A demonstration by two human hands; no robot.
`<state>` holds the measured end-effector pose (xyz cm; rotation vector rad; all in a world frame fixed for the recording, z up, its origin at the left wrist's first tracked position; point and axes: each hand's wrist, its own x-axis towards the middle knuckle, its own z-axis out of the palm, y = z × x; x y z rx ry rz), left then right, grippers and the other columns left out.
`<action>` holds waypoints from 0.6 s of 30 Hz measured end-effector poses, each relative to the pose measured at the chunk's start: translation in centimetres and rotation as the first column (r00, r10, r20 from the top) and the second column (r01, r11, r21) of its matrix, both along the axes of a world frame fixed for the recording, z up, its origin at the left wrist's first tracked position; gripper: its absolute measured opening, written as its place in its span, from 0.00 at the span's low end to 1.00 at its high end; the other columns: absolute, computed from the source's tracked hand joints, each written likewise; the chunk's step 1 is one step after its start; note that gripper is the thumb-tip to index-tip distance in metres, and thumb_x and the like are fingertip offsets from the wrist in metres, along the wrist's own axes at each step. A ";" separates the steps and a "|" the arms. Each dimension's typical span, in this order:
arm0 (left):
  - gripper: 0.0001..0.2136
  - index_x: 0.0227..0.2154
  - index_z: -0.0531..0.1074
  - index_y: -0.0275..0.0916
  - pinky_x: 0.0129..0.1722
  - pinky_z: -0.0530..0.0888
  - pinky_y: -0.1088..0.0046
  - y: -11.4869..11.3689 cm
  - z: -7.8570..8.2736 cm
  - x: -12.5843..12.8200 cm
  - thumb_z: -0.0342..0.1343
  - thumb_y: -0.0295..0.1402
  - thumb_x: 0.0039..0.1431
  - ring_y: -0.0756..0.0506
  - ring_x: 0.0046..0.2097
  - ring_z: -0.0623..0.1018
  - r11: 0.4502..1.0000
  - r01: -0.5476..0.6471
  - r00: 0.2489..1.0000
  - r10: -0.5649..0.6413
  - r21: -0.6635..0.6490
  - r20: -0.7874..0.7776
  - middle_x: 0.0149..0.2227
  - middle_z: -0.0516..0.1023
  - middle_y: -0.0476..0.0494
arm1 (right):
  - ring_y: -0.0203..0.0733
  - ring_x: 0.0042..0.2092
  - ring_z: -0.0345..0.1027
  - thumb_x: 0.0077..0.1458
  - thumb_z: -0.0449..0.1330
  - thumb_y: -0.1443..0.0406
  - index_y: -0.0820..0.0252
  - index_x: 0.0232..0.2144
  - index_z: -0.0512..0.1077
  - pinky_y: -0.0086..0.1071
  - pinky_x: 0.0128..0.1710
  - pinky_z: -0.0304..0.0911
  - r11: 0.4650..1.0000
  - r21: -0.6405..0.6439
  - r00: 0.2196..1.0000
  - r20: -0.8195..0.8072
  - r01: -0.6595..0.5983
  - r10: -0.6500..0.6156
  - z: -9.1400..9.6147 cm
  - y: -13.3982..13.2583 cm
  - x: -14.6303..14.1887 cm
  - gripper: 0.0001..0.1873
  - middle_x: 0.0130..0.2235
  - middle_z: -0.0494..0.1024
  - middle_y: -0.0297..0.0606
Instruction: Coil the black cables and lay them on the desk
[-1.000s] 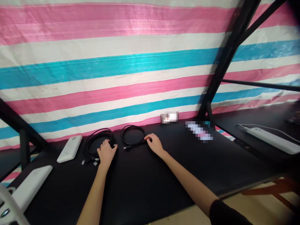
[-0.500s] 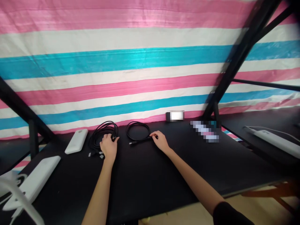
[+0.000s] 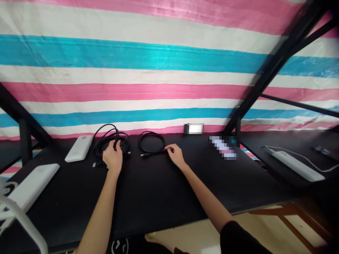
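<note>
Striped tarp [image 3: 159,70], pink, white and blue, hangs behind everything. Black table [image 3: 159,197] runs under it, with a slanted black frame bar [image 3: 265,81] at the right. Three white power banks: one [image 3: 31,185] at the near left edge, one [image 3: 78,149] further back just beside the cables, and one [image 3: 293,165] on the neighbouring surface to the right, with a thin white lead trailing off it. Two black cables lie near the tarp, close together but apart. The bigger cable coil [image 3: 106,139] is loose, with one loop standing up off the table. The smaller cable coil [image 3: 150,143] lies flat and neat, its tail running right. My left hand [image 3: 113,157] sits on the bigger cable coil, fingers curled shut around some strands. My right hand [image 3: 175,155] rests on the table at the smaller cable coil's tail, thumb and fingertips pressed together, pinching it.
</note>
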<state>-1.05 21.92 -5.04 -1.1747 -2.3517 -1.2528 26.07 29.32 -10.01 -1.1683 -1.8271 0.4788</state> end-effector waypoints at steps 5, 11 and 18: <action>0.13 0.38 0.71 0.39 0.35 0.66 0.72 -0.1 0.3 0.3 0.46 0.40 0.61 0.45 0.31 0.74 0.980 -0.028 0.998 0.016 0.198 0.060 0.30 0.77 0.44 | 0.39 0.35 0.67 0.50 0.51 0.70 0.58 0.28 0.73 0.34 0.38 0.63 1.000 -0.006 1.000 0.002 -0.010 0.010 0.2 -0.2 0.0 0.11 0.33 0.73 0.37; 0.14 0.36 0.68 0.34 0.33 0.68 0.71 -0.5 1.6 -0.1 0.43 0.40 0.61 0.46 0.31 0.73 0.805 -0.251 0.965 0.165 0.538 0.204 0.28 0.72 0.44 | 0.41 0.35 0.67 0.50 0.51 0.70 0.58 0.28 0.74 0.35 0.37 0.62 1.000 -0.016 1.000 0.004 -0.023 0.023 0.5 -0.3 0.0 0.11 0.33 0.74 0.38; 0.13 0.37 0.58 0.38 0.21 0.66 0.75 -1.0 3.5 -0.5 0.43 0.43 0.60 0.52 0.21 0.66 0.619 -0.259 0.960 0.077 0.742 0.271 0.27 0.63 0.50 | 0.42 0.35 0.67 0.50 0.51 0.68 0.59 0.29 0.73 0.35 0.34 0.62 0.999 -0.040 1.000 -0.028 -0.008 0.007 0.7 -0.3 -0.1 0.10 0.34 0.74 0.39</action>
